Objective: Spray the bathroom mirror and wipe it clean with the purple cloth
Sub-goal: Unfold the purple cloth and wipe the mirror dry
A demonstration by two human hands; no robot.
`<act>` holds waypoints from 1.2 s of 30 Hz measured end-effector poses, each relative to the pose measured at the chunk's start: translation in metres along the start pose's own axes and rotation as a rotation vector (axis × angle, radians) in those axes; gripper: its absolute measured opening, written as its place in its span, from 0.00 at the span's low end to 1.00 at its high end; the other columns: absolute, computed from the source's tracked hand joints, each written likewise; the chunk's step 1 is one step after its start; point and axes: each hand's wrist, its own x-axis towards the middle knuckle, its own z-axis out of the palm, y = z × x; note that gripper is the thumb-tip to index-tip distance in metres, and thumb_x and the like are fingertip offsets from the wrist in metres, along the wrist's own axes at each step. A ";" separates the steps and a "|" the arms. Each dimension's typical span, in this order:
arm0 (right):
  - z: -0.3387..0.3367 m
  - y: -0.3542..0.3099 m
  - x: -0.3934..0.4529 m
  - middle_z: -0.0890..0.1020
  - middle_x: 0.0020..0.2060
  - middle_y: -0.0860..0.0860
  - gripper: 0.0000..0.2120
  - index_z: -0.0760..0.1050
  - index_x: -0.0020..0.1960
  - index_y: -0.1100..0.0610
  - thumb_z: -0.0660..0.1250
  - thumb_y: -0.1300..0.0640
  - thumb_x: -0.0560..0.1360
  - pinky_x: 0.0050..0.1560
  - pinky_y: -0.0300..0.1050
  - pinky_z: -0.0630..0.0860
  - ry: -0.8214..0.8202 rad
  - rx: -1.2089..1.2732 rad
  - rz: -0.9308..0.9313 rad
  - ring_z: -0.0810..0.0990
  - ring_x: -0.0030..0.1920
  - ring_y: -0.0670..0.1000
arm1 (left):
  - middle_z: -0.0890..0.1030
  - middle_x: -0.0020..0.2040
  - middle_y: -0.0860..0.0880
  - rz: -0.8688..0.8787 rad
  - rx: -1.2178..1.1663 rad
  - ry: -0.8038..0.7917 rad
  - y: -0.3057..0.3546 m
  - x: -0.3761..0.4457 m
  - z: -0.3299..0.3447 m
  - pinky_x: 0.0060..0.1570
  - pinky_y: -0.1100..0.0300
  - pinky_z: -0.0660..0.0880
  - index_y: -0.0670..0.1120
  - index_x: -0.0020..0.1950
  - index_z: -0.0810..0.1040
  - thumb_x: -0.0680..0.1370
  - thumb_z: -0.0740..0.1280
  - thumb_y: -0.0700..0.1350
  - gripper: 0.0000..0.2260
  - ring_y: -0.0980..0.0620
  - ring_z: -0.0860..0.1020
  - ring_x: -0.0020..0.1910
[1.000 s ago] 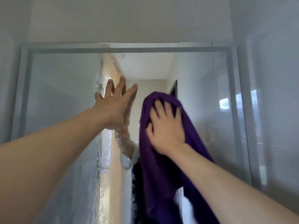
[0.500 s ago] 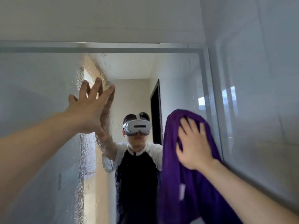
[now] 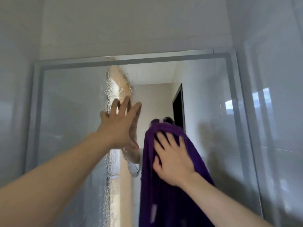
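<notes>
Mirror is hanging on a pale tiled wall, boxed by a grey frame. A band of spray droplets is clinging to the glass down the middle-left, running from near the top frame to the bottom of view.

Left hand is lying flat against the glass with fingers spread wide, sitting on the droplet band and covering part of it. Right hand is pressing the purple cloth to the mirror with fingers straight and splayed; the cloth is hanging down from under the palm, hiding most of the reflected person.

A dark doorway is showing in the reflection just above the cloth. Side wall is closing in right beside the frame's right edge. Bare glass is lying open right of the cloth and left of the droplets.
</notes>
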 end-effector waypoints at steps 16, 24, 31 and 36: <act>-0.002 0.128 -0.087 0.78 0.66 0.61 0.37 0.78 0.65 0.62 0.76 0.47 0.59 0.65 0.67 0.66 -0.101 -0.186 0.163 0.68 0.66 0.63 | 0.22 0.78 0.46 0.005 0.064 -0.065 0.011 -0.026 0.040 0.74 0.26 0.51 0.58 0.76 0.21 0.55 0.77 0.75 0.74 0.33 0.28 0.79; -0.031 0.080 0.008 0.59 0.80 0.58 0.35 0.60 0.79 0.59 0.63 0.49 0.74 0.73 0.67 0.55 -0.009 -0.116 0.477 0.58 0.78 0.62 | 0.22 0.78 0.47 -0.005 0.036 -0.069 0.012 -0.026 0.038 0.74 0.25 0.50 0.59 0.75 0.20 0.55 0.79 0.73 0.75 0.34 0.27 0.78; 0.009 0.005 -0.052 0.74 0.70 0.52 0.29 0.71 0.69 0.51 0.62 0.44 0.70 0.63 0.61 0.72 -0.137 0.036 -0.120 0.71 0.66 0.57 | 0.23 0.78 0.49 0.002 0.012 -0.055 0.012 -0.031 0.036 0.74 0.26 0.50 0.60 0.77 0.22 0.55 0.80 0.72 0.74 0.35 0.29 0.79; 0.029 0.017 -0.133 0.77 0.65 0.48 0.28 0.71 0.67 0.48 0.66 0.41 0.68 0.56 0.52 0.76 -0.204 0.080 -0.098 0.73 0.61 0.52 | 0.22 0.78 0.50 0.008 0.008 -0.037 0.012 -0.031 0.035 0.73 0.26 0.50 0.61 0.77 0.23 0.54 0.79 0.74 0.74 0.36 0.29 0.79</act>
